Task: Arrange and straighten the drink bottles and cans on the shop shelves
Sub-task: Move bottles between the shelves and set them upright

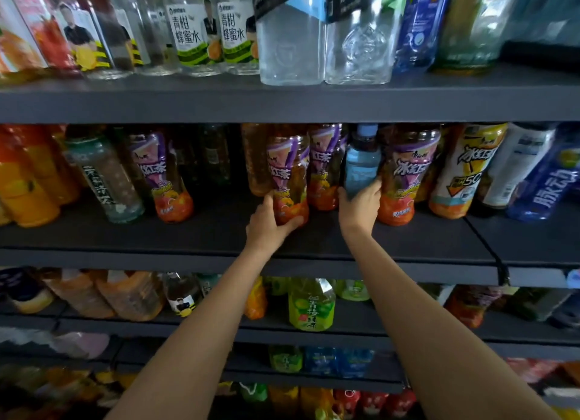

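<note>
Dark grey metal shelves [314,102] run across the whole view in stacked tiers, each crowded with drink bottles — clear water bottles [292,43] above, a green tea bottle [311,305] below. On the middle shelf the left hand [270,223] wraps its fingers and thumb round the base of a purple-labelled iced tea bottle [287,175], standing upright. Just beside it, the right hand [359,206] grips a blue bottle [361,162] from below — between two more iced tea bottles.

Dark grey metal shelving [282,102], several tiers, fills whole view; dim, even light, no wall/floor visible.
</note>
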